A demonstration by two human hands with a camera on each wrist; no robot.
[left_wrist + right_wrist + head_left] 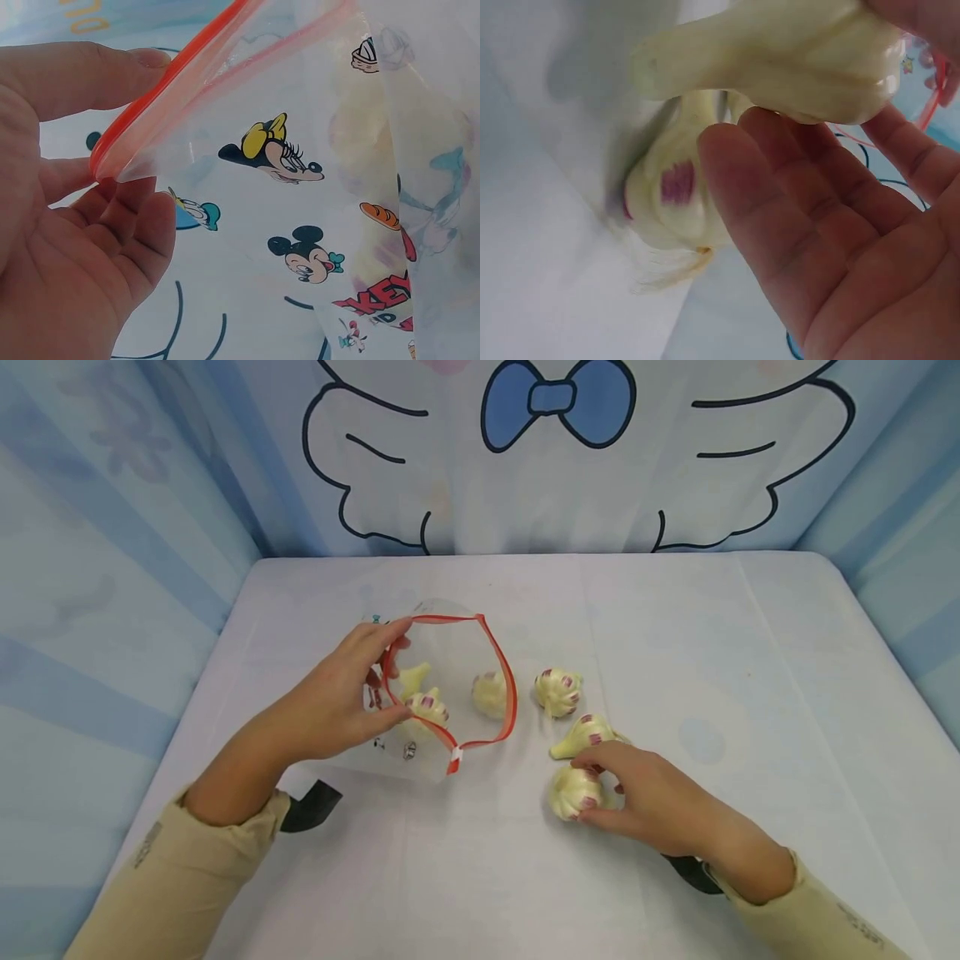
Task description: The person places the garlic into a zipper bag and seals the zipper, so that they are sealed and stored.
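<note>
At the centre of the head view we see a clear zip bag (pixel 450 685) with a red-orange seal lying on the white worktop (pixel 750 693), its mouth pulled wide so the opening faces the loose garlic bulbs to its right. Our left hand (pixel 337 702) pinches the near rim between thumb and fingers, which seems to be what keeps the mouth gaping; the left wrist view shows the seal strip (pixel 150 97) nipped there, cartoon prints on the film. About three bulbs already sit inside. In the lower middle of the frame our right hand (pixel 645 802) curls its fingers around one garlic bulb (pixel 573 792), resting on the worktop. Another bulb (pixel 583 735) lies just above it, touching or nearly so, and a third (pixel 558 691) sits beside the bag's rim. Blue printed cloth walls surround the worktop.
</note>
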